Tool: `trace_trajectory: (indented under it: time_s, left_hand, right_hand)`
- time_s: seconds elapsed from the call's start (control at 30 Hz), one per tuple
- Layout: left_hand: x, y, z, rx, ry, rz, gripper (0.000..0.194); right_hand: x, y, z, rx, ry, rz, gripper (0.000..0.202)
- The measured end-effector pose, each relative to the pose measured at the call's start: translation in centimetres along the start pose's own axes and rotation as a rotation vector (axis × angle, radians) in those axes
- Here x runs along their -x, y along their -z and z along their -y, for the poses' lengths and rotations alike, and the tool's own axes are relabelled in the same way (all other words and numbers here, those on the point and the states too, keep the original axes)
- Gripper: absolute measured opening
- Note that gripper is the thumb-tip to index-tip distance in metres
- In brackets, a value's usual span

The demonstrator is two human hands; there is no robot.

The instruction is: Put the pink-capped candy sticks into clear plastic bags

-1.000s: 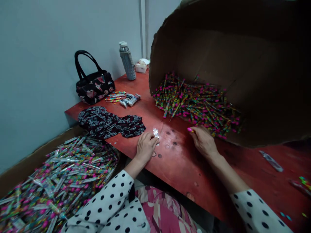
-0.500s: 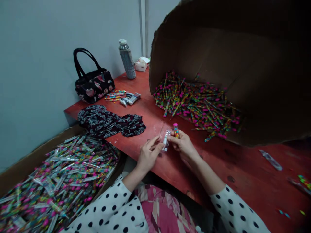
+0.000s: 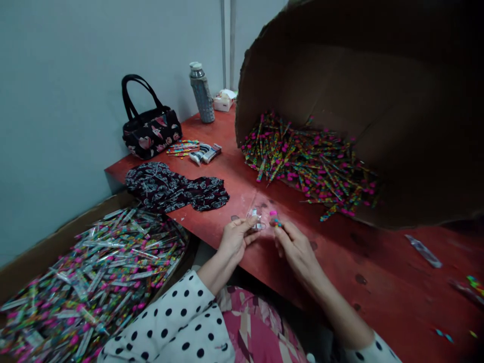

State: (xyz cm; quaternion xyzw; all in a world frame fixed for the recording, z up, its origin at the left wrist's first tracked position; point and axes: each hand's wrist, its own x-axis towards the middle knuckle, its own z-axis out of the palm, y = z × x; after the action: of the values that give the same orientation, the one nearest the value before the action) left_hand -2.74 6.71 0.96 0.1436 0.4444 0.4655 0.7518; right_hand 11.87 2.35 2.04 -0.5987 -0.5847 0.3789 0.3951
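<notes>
Over the red table edge, my left hand pinches a clear plastic wrapper between thumb and fingers. Close by on the right, my right hand grips a clear candy tube with a pink cap and colourful candies inside. The cap points up and toward the wrapper; my fingers cover the tube's lower end. A small gap lies between tube and wrapper. Beyond my hands, a big cardboard box on its side holds a heap of pink-capped candy tubes.
Wrapped tubes fill a carton at lower left. A patterned cloth, a floral handbag, a grey bottle, a tissue box and small packets stand or lie on the red table. Loose candies lie at right.
My right hand has drawn the tube lower and away from the wrapper, tilting it. The wrapper is now in my left hand alone. The view has shifted slightly.
</notes>
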Motion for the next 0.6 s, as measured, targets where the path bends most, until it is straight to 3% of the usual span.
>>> trace_trajectory:
  time_s: [0.13,0.23,0.33,0.47,0.6]
  left_hand:
    - [0.1,-0.7,0.4,0.018,-0.033,0.024,0.023]
    - [0.7,-1.1,0.9,-0.137,-0.065,0.104,0.024]
    - [1.5,-1.1,1.1,-0.264,-0.034,0.205,0.024]
    - [1.8,-0.9,0.9,-0.363,0.026,0.322,0.029]
    - [1.3,-0.9,1.0,-0.424,0.014,0.287,0.030]
  right_hand:
    - [1.8,-0.5,-0.3,-0.129,-0.070,-0.028,0.028]
    - [0.0,-0.4,-0.5,-0.379,-0.171,-0.103,0.029]
    - [-2.3,0.2,-0.2,-0.591,-0.197,-0.057,0.033]
    - [-3.6,0.4,0.5,-0.604,-0.228,0.020,0.035]
    - [-3.5,0.2,0.4,-0.565,-0.242,0.004,0.036]
